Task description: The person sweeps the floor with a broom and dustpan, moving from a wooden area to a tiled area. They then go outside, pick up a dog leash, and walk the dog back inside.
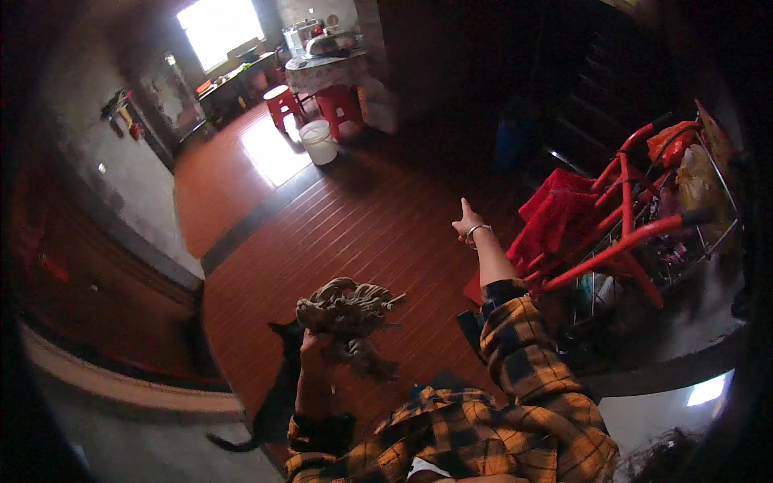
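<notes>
My left hand (314, 347) grips a tangled bundle of greyish-beige, rope-like strands (350, 308) in front of me. Loose ends stick out to its right, and its lower part fades into shadow. My right hand (468, 223) is stretched forward, index finger extended and the other fingers partly curled, holding nothing. A silver bangle circles that wrist. Close to the right forearm lies red cloth (555, 205) against a red tubular metal frame (625, 205) with black end caps. Beside my left forearm, a black four-legged animal (275, 392) stands on the floor, its tail towards me.
Red-brown ribbed flooring (272, 253) stretches ahead, crossed by a grey strip. Further off stand a white bucket (319, 143), red plastic stools (341, 108) and a cloth-covered table (326, 69). A wire rack (718, 241) with bags is at right; a doorway wall (145, 193) is at left.
</notes>
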`<state>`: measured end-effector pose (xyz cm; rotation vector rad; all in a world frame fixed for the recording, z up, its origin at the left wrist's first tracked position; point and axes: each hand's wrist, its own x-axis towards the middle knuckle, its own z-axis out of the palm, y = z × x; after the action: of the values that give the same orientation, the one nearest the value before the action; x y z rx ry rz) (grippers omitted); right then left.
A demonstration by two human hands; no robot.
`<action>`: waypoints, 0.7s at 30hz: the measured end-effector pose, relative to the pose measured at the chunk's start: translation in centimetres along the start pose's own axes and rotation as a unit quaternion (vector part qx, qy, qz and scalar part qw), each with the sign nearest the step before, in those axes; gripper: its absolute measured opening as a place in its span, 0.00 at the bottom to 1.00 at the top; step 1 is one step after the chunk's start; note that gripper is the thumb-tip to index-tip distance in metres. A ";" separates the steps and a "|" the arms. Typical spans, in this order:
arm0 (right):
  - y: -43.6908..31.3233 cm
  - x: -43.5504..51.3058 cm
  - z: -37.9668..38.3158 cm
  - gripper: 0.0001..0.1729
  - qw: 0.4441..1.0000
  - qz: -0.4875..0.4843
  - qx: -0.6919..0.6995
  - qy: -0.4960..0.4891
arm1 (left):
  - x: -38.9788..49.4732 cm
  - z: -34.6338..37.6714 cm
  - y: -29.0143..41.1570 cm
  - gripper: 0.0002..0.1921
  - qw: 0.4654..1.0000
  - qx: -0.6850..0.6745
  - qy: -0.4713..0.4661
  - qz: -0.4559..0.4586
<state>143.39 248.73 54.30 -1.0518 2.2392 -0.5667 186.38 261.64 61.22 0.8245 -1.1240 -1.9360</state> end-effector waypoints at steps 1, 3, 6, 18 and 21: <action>-0.5 1.1 -0.3 0.43 1.000 0.019 0.021 -0.013 | 2.6 -0.2 0.8 0.26 1.000 0.006 -0.012 0.000; -1.4 4.3 -0.6 0.43 0.998 0.041 0.040 -0.023 | 7.8 -0.4 1.8 0.26 0.999 0.013 -0.030 -0.005; -1.1 9.7 0.0 0.43 0.998 0.047 0.036 -0.020 | 14.6 -0.3 2.4 0.26 0.997 0.021 -0.066 -0.024; -3.9 20.2 6.8 0.35 0.777 -0.287 0.304 -0.470 | 43.2 10.3 7.3 0.26 0.939 0.086 -0.297 -0.152; -4.4 21.6 4.5 0.32 0.725 -0.239 0.392 -0.514 | 49.4 13.9 8.8 0.26 0.905 0.101 -0.379 -0.166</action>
<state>137.77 228.42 46.42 -1.0499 0.6102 -0.7691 151.83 223.11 66.83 0.3576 -1.7461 -2.5629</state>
